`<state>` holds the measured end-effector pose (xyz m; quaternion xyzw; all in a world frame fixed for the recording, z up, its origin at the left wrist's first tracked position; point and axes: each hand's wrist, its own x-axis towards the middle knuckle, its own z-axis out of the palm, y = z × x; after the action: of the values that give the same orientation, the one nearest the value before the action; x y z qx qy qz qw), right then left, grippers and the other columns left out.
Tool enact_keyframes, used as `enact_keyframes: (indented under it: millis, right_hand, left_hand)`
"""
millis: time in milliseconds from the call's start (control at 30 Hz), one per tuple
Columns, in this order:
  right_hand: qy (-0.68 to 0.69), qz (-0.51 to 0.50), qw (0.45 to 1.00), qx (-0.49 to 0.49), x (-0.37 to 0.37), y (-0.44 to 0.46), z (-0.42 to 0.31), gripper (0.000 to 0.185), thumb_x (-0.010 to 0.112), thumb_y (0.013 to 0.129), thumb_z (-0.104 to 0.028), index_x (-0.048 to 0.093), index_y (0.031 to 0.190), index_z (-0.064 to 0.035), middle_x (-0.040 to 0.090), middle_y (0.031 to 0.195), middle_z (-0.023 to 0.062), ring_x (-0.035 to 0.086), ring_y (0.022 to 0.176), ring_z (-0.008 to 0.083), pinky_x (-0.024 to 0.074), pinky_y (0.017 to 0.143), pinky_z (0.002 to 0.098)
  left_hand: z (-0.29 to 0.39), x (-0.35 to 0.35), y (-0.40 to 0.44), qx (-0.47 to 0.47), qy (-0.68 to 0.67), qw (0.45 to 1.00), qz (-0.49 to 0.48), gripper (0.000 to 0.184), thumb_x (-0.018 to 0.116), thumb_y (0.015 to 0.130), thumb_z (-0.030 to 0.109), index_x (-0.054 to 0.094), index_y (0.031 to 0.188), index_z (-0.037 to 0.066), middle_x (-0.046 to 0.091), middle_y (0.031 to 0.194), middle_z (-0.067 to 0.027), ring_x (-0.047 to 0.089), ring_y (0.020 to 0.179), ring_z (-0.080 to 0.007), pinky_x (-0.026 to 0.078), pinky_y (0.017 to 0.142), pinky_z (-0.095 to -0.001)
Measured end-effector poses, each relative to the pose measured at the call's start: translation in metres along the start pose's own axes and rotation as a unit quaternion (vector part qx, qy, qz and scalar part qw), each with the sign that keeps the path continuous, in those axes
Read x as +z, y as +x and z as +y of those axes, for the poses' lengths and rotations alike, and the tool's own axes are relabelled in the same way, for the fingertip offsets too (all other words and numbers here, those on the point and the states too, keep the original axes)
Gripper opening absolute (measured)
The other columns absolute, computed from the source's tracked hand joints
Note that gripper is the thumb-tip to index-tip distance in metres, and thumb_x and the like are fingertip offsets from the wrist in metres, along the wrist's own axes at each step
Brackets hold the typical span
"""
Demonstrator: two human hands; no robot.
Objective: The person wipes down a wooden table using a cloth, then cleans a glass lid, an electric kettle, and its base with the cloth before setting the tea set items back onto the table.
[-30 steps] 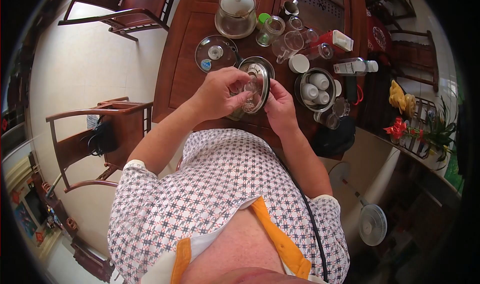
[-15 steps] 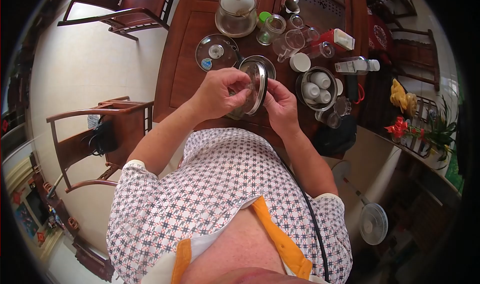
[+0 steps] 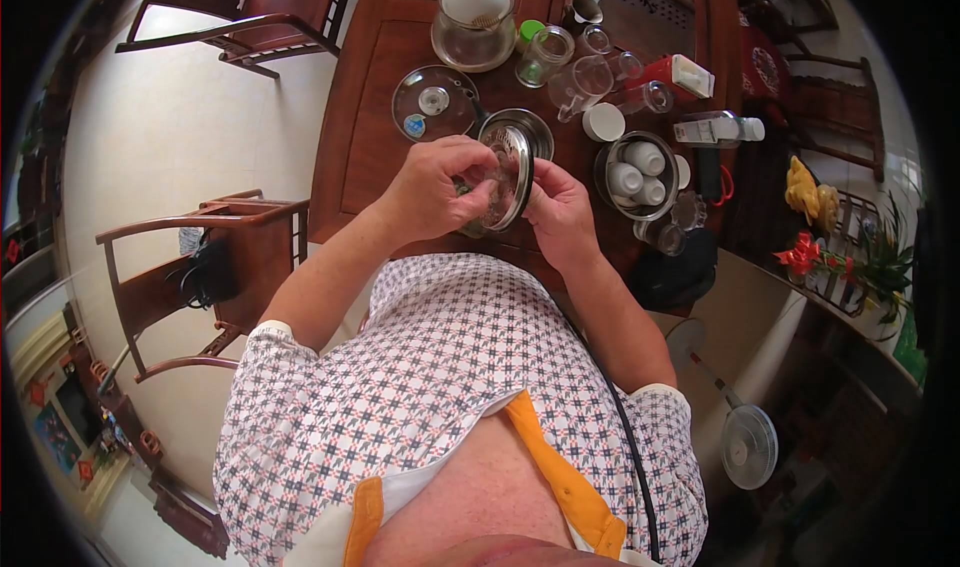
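Observation:
A round glass lid [image 3: 517,172] with a shiny metal rim stands nearly on edge between my hands, over the table's near edge. My right hand [image 3: 562,217] grips it from the right, thumb and fingers closed near the rim. On the lid's left face, the fingers of my left hand [image 3: 432,185] are pinched together close to the glass. What they hold, if anything, is hidden. Something greenish shows under the left fingers, too covered to name. Just behind the lid sits a stainless steel pot [image 3: 540,132]. A second glass lid [image 3: 408,89] lies flat to its left.
On the wooden table [image 3: 365,62] stand a glass kettle [image 3: 470,52], a green-capped jar [image 3: 530,35], a glass pitcher [image 3: 590,75] and several glasses. A steel bowl [image 3: 606,189] of white cups is at right, near a clear bottle [image 3: 715,129]. A wooden chair [image 3: 255,282] stands left.
The lid and both hands keep almost the same place. The left fingers have shifted very slightly against the glass. The whole view has moved a little.

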<state>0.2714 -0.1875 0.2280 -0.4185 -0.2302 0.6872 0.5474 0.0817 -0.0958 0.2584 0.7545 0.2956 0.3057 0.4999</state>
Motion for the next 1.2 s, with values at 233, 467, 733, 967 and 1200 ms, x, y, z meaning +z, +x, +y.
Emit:
enact_keyframes:
  millis: [233, 467, 733, 967, 1200]
  right_hand:
    - [0.032, 0.0, 0.999, 0.017, 0.001, 0.002, 0.002, 0.039, 0.067, 0.099, -0.016, 0.059, 0.132, 0.0015, 0.07, 0.116, 0.0092, 0.069, 0.098, 0.013, 0.0586, 0.082, 0.0266]
    - [0.037, 0.0, 0.999, 0.027, 0.005, 0.008, 0.005, 0.037, 0.066, 0.099, -0.016, 0.06, 0.131, 0.0011, 0.071, 0.115, 0.0086, 0.07, 0.096, 0.0123, 0.0585, 0.08, 0.0254]
    - [-0.024, 0.043, 0.998, 0.026, 0.036, 0.031, 0.008, 0.032, 0.069, 0.097, -0.015, 0.061, 0.124, 0.0008, 0.071, 0.101, 0.0055, 0.068, 0.083, 0.0095, 0.0572, 0.07, 0.0236]
    - [-0.102, 0.022, 0.989, 0.107, 0.046, 0.03, 0.028, 0.037, 0.069, 0.096, -0.02, 0.062, 0.126, -0.0003, 0.073, 0.103, 0.0099, 0.071, 0.081, 0.0161, 0.0579, 0.071, 0.0276]
    - [-0.65, -0.075, 0.747, -0.116, -0.014, 0.026, 0.11, 0.034, 0.064, 0.092, -0.02, 0.064, 0.123, -0.005, 0.067, 0.123, 0.0151, 0.066, 0.109, 0.0324, 0.0543, 0.09, 0.0438]
  left_hand:
    - [0.0, -0.002, -0.004, 0.003, 0.017, 1.0, -0.002, 0.021, 0.073, 0.077, -0.004, 0.067, 0.097, -0.001, 0.068, 0.092, -0.0107, 0.069, 0.076, -0.0172, 0.057, 0.07, -0.0279]
    - [-0.006, -0.002, -0.01, 0.002, 0.018, 1.0, 0.017, 0.022, 0.074, 0.079, 0.001, 0.069, 0.101, 0.0, 0.069, 0.093, -0.0119, 0.07, 0.076, -0.0184, 0.057, 0.07, -0.0285]
    - [-0.019, -0.02, -0.04, 0.053, 0.002, 0.997, 0.049, 0.078, 0.08, 0.075, 0.022, 0.051, 0.145, 0.004, 0.053, 0.145, -0.0206, 0.045, 0.141, -0.0339, 0.033, 0.117, -0.0439]
    - [-0.044, -0.009, -0.073, -0.181, -0.326, 0.9, 0.226, 0.038, 0.053, 0.104, 0.011, 0.05, 0.141, -0.001, 0.065, 0.123, -0.0104, 0.064, 0.11, -0.015, 0.053, 0.098, -0.0325]
    - [-0.056, -0.032, -0.097, -0.241, -0.53, 0.762, 0.283, 0.029, 0.053, 0.102, 0.014, 0.058, 0.127, 0.0, 0.068, 0.12, -0.0128, 0.068, 0.11, -0.0246, 0.057, 0.096, -0.0423]
